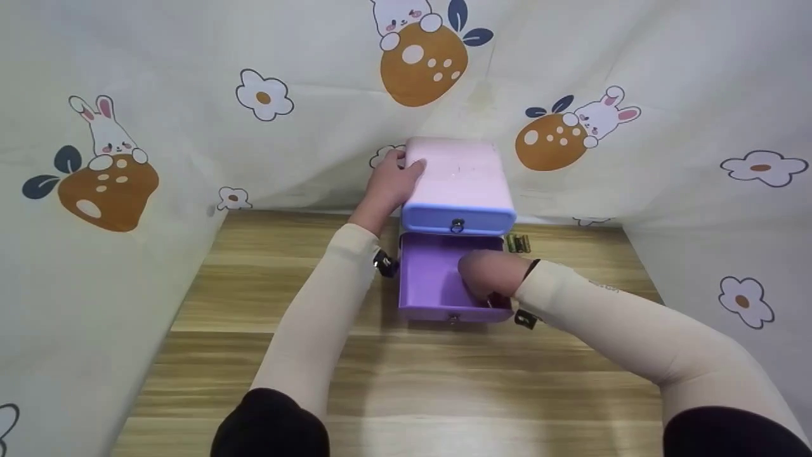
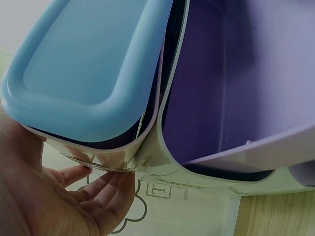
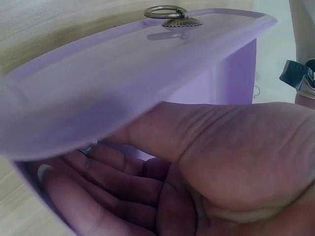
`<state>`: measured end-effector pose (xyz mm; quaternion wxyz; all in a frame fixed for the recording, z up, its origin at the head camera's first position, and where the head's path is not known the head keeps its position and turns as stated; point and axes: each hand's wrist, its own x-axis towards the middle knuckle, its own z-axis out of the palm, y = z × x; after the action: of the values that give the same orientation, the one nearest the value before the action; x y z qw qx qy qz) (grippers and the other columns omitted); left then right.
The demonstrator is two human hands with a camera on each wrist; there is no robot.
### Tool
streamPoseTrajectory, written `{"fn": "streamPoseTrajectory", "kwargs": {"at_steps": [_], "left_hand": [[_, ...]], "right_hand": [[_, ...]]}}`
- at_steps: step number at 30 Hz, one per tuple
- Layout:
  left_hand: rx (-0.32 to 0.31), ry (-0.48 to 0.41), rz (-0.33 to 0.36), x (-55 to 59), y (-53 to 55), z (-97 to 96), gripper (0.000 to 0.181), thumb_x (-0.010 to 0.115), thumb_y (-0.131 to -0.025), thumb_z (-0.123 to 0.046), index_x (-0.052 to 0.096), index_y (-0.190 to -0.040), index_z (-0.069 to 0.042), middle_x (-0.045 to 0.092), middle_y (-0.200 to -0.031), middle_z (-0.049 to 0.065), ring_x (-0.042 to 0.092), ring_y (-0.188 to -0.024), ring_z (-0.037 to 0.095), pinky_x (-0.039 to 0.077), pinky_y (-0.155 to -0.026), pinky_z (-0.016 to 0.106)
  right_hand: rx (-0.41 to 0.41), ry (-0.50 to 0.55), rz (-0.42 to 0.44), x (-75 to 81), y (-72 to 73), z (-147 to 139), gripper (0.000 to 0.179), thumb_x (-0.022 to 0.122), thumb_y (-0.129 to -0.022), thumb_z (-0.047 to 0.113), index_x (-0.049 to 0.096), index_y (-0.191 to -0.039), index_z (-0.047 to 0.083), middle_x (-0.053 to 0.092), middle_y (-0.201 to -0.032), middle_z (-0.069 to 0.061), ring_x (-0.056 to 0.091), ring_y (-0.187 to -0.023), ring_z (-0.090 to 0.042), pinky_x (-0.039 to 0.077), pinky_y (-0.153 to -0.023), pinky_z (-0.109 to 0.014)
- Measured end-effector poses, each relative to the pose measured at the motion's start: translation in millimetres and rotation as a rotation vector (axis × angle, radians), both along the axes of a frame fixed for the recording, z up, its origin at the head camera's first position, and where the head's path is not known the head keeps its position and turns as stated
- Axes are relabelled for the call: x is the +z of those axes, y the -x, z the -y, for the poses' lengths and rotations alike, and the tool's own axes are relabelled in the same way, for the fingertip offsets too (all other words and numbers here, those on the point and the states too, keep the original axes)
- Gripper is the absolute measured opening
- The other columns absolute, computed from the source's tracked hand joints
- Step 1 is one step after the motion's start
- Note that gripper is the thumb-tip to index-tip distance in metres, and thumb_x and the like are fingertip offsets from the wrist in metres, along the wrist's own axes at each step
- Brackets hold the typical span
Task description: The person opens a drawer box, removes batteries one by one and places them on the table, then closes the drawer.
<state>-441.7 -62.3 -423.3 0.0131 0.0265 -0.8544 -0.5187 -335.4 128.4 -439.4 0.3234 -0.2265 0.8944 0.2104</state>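
Observation:
A small pink drawer cabinet (image 1: 457, 174) has a blue upper drawer (image 1: 458, 219), pushed in, and a purple lower drawer (image 1: 428, 273), pulled far out. My left hand (image 1: 394, 181) grips the cabinet's left side, thumb over the top edge and fingers bent along the wall. Inside the purple drawer, at its front right corner, is my right hand (image 1: 491, 273). Its fingers (image 3: 113, 184) are curled, and a small silver thing (image 3: 88, 147) shows at the thumb and a fingertip. The drawer front hides the thumb tip and most of that thing.
Several small batteries (image 1: 518, 243) lie on the wooden table (image 1: 266, 304) just right of the cabinet. A ring pull (image 3: 167, 12) hangs on the purple drawer's front. Behind and at both sides hangs a patterned cloth (image 1: 317, 158).

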Motion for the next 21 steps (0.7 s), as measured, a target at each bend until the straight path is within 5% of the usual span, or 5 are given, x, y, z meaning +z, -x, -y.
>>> {"fn": "streamPoseTrajectory", "kwargs": {"at_steps": [6,21], "left_hand": [[0.003,-0.005,0.003,1.8,-0.3,-0.8,0.067,0.061,-0.110,-0.053,0.050,-0.161,-0.012,0.060,-0.155,0.012,0.058,-0.140,0.029,0.048,-0.115,0.043],[0.008,-0.011,0.010,0.4,0.1,-1.0,0.066,0.061,-0.110,-0.054,0.050,-0.160,-0.012,0.063,-0.149,0.012,0.061,-0.133,0.027,0.050,-0.111,0.043]], "right_hand": [[-0.035,0.032,0.021,2.0,-0.1,-2.9,0.029,0.060,-0.085,-0.013,0.050,-0.070,0.009,0.049,-0.072,-0.005,0.050,-0.063,-0.018,0.044,-0.053,-0.027],[-0.175,0.073,0.089,-2.5,3.9,-4.1,0.021,0.055,-0.089,-0.013,0.058,-0.080,0.005,0.067,-0.082,-0.011,0.064,-0.069,-0.020,0.054,-0.059,-0.026]]}}
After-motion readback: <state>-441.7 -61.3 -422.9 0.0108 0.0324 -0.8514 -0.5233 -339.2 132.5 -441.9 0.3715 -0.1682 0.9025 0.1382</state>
